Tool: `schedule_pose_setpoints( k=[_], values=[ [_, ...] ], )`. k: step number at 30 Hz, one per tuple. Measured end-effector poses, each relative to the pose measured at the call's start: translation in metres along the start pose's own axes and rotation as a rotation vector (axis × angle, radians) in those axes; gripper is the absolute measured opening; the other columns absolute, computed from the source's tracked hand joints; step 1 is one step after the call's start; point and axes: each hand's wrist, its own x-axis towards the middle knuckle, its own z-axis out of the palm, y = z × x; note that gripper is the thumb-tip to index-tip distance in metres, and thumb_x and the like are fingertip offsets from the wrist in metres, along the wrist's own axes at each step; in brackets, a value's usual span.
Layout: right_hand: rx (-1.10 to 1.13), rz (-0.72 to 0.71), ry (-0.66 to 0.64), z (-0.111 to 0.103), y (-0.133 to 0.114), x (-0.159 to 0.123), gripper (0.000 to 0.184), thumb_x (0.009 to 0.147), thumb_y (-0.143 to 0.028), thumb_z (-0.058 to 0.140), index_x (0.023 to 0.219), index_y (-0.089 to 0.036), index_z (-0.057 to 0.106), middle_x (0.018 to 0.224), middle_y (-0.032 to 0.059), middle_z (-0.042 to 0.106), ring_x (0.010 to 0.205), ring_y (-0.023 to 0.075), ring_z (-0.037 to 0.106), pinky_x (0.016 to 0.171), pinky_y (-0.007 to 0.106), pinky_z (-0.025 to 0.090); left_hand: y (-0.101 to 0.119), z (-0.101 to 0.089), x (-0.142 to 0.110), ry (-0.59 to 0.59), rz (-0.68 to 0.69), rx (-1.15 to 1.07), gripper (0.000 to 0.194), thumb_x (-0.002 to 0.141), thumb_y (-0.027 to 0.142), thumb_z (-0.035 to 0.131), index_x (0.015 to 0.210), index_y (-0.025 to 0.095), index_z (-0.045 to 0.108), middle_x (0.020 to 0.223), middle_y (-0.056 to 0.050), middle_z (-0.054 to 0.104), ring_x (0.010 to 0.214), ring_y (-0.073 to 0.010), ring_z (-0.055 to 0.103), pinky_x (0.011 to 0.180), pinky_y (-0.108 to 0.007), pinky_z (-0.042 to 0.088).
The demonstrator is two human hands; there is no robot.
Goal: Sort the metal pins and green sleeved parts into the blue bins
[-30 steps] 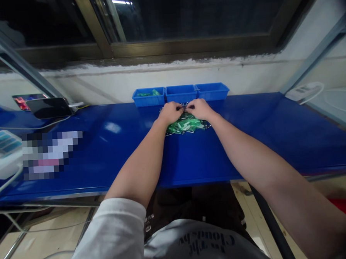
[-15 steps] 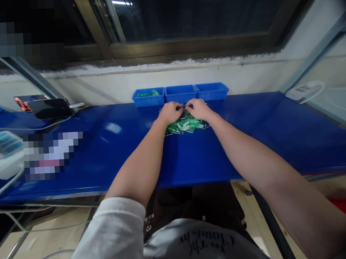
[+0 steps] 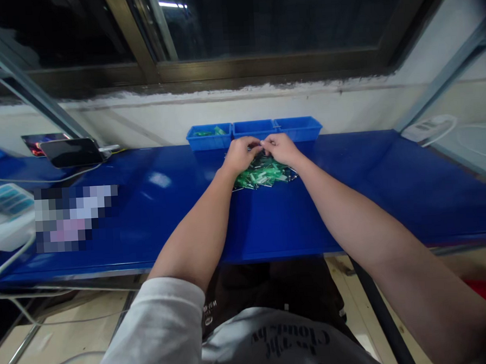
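Green and clear pieces with thin metal-looking ends lie in a loose pile [image 3: 262,174] on the blue table; their exact kind is too small to tell. Over the pile's far side, my left hand [image 3: 242,154] has its fingers bent, thumb and fingertips pinched together. My right hand [image 3: 281,148] meets it from the other side, also in a pinch, and the fingertips of both touch or nearly touch. Whatever sits between the fingers is too small to make out.
Three blue bins stand against the wall: the left bin [image 3: 210,143] holds green pieces, beside a middle bin [image 3: 253,128] and a right bin [image 3: 299,133]. A phone [image 3: 71,153], a white device with keys [image 3: 8,208] and cables lie left. Another white device [image 3: 427,126] is far right.
My hands have come closer together, so that the fingertips now meet above the pile. Both have risen slightly. The pile and bins stay as they were.
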Motion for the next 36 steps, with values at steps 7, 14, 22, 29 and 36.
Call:
schedule_pose_setpoints(
  k=[7,14,22,29,36],
  values=[
    [0.233,0.090,0.023,-0.001,-0.002,0.000,0.033,0.085,-0.044,0.071,0.071,-0.017,0.061,0.056,-0.0006,0.062,0.047,0.0083,0.046,0.051,0.023,0.035,0.000,0.001,0.000,0.042,-0.013,-0.023,0.011,0.087,0.023,0.065,0.086,0.016,0.074,0.089,-0.005,0.076,0.082,-0.0187,0.067,0.082,-0.031,0.050],
    [0.420,0.161,0.130,-0.004,-0.004,0.001,0.029,0.075,-0.040,0.079,0.072,-0.018,0.061,0.060,-0.0003,0.065,0.046,0.0075,0.047,0.046,0.022,0.036,-0.003,0.001,-0.001,0.057,-0.071,-0.015,0.012,0.088,0.017,0.055,0.085,0.016,0.066,0.082,-0.004,0.069,0.078,-0.0173,0.061,0.078,-0.031,0.048],
    [0.451,0.116,0.148,-0.006,0.002,0.000,0.023,0.069,-0.038,0.078,0.070,-0.018,0.067,0.065,0.0005,0.067,0.050,0.0095,0.050,0.045,0.023,0.034,-0.001,0.000,-0.002,0.047,-0.092,0.018,0.013,0.088,0.016,0.052,0.085,0.017,0.064,0.085,-0.004,0.069,0.081,-0.0180,0.060,0.081,-0.033,0.048],
    [0.375,0.127,0.292,-0.008,0.011,0.006,0.016,0.073,-0.033,0.070,0.074,-0.017,0.068,0.066,0.0012,0.065,0.057,0.0127,0.055,0.058,0.029,0.049,-0.005,0.003,-0.001,0.056,-0.113,0.000,0.021,0.093,0.023,0.053,0.108,0.016,0.065,0.105,-0.009,0.072,0.095,-0.0203,0.065,0.089,-0.035,0.051],
    [0.087,0.154,0.515,-0.023,0.054,0.025,0.026,0.076,-0.034,0.064,0.094,-0.016,0.070,0.089,0.0052,0.070,0.087,0.0224,0.066,0.088,0.046,0.055,-0.012,0.005,0.000,0.021,-0.158,0.021,0.026,0.091,0.021,0.057,0.115,0.015,0.065,0.111,-0.011,0.072,0.099,-0.0221,0.066,0.094,-0.037,0.052]
  ],
)
